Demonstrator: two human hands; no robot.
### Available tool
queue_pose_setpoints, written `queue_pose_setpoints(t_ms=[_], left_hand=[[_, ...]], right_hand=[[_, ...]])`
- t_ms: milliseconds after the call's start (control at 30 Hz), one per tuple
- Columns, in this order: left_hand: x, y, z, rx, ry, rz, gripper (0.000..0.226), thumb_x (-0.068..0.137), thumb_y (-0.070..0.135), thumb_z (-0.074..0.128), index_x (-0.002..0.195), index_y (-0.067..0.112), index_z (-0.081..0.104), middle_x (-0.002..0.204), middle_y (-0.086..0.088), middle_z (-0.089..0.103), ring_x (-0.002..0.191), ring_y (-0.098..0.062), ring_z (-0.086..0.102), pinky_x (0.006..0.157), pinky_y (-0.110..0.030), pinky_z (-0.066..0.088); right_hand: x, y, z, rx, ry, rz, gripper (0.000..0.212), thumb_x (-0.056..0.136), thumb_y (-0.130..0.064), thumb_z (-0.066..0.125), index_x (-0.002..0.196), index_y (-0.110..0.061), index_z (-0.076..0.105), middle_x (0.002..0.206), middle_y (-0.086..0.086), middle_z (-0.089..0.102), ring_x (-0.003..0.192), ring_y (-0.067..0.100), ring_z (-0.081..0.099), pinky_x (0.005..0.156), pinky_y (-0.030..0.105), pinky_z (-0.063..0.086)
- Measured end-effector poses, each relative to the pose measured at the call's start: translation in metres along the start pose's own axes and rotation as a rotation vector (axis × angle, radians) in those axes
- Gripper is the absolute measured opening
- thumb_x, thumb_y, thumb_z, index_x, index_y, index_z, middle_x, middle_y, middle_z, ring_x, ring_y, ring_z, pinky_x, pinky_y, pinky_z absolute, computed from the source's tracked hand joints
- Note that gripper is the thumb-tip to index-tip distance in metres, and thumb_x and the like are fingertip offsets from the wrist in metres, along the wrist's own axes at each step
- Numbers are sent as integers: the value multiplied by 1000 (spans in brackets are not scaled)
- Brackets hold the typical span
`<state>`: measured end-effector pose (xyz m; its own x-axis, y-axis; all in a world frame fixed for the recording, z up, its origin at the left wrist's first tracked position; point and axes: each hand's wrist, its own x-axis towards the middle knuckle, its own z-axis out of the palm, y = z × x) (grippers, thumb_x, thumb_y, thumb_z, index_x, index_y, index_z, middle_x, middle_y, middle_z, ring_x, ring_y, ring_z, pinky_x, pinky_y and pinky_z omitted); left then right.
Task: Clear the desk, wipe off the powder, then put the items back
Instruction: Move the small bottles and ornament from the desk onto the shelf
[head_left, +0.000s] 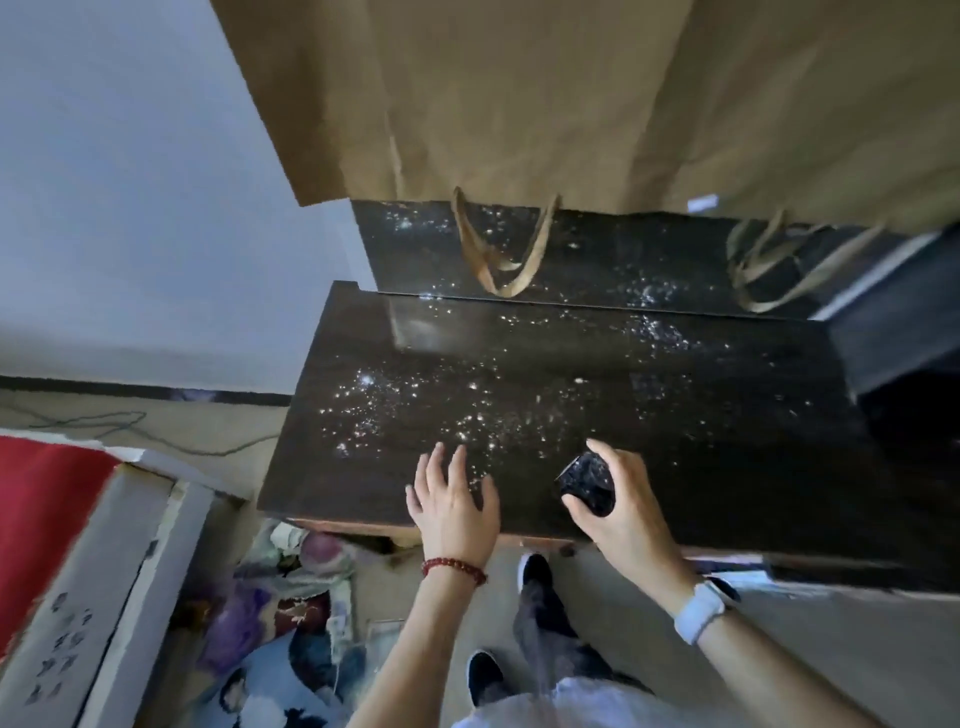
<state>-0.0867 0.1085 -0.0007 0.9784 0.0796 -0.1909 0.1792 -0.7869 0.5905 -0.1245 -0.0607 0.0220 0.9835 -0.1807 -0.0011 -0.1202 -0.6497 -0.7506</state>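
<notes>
Dim, soft blur, wide-angle warp, glare on desk (675, 415).

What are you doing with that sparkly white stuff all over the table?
A person stands at a dark wooden desk sprinkled with white powder. The right hand grips a small shiny black object near the front edge; what it is, I cannot tell. The left hand is spread open over the desk. Two brown paper bags are at the back. The powder has not been wiped off yet.
</notes>
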Motion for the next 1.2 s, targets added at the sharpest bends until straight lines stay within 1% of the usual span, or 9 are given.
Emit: queue_pose_setpoints(t_ms=[200, 467, 633, 733, 867, 1000, 1100, 1167, 1200], left_hand=[[-43, 94, 55, 36, -133, 379, 42, 86, 26, 50, 126, 11, 51, 134, -11, 50, 126, -31, 41, 106, -45, 28], [-102, 250, 151, 59, -272, 668, 43, 91, 28, 47, 132, 17, 43, 140, -4, 41, 131, -23, 33, 110, -39, 27], [-115, 366, 218, 1, -249, 686, 49, 89, 25, 50, 135, 13, 37, 140, -9, 37, 128, -27, 35, 107, -40, 31], [-116, 419, 238, -56, -223, 673, 57, 88, 21, 52, 138, 9, 30, 141, -14, 34, 130, -30, 33, 108, -40, 30], [-99, 460, 244, -113, -126, 630, 64, 87, 15, 54, 141, 5, 22, 143, -19, 28, 133, -33, 28, 108, -38, 28], [-72, 486, 249, -212, -38, 594, 57, 87, 9, 52, 138, 2, 26, 145, -21, 26, 134, -35, 28, 109, -38, 28], [-58, 492, 255, -327, 54, 610, 36, 88, 6, 50, 123, 5, 41, 146, -17, 30, 126, -33, 44, 92, -36, 45], [-53, 489, 257, -411, 113, 578, 25, 88, 5, 51, 109, 2, 40, 144, -12, 38, 109, -33, 58, 73, -31, 45], [-51, 487, 258, -428, 133, 563, 25, 87, 6, 52, 108, 0, 38, 143, -9, 41, 107, -31, 60, 72, -31, 45]], right_hand=[[-64, 62, -89, -24, 153, 192, 65, 72, -12, 75, 129, -16, 45, 112, -1, 41, 106, 18, 53, 90, 13, 32], [-115, 159, -225, 78, 340, 367, 65, 77, -19, 72, 133, -22, 38, 123, -2, 39, 110, 12, 47, 94, 24, 41], [-110, 234, -322, 77, 357, 343, 65, 79, -21, 69, 135, -22, 36, 127, -1, 37, 108, 7, 44, 91, 16, 37], [-95, 265, -368, 44, 376, 309, 65, 79, -24, 70, 135, -23, 36, 123, -2, 39, 107, 7, 46, 90, 18, 40], [-56, 290, -408, 8, 384, 234, 65, 78, -21, 70, 134, -19, 38, 114, -4, 40, 110, 16, 49, 90, 18, 35], [-1, 297, -435, -24, 378, 173, 65, 80, -23, 68, 136, -19, 35, 124, 6, 43, 116, 21, 47, 95, 25, 38], [44, 292, -445, -84, 374, 134, 66, 81, -25, 67, 137, -18, 33, 127, 8, 43, 120, 23, 44, 100, 34, 40], [71, 288, -449, -108, 365, 113, 65, 82, -24, 67, 137, -17, 34, 129, 9, 43, 123, 22, 41, 102, 33, 37], [82, 288, -449, -127, 350, 98, 64, 82, -23, 67, 137, -16, 34, 130, 10, 43, 124, 22, 40, 104, 32, 35]])
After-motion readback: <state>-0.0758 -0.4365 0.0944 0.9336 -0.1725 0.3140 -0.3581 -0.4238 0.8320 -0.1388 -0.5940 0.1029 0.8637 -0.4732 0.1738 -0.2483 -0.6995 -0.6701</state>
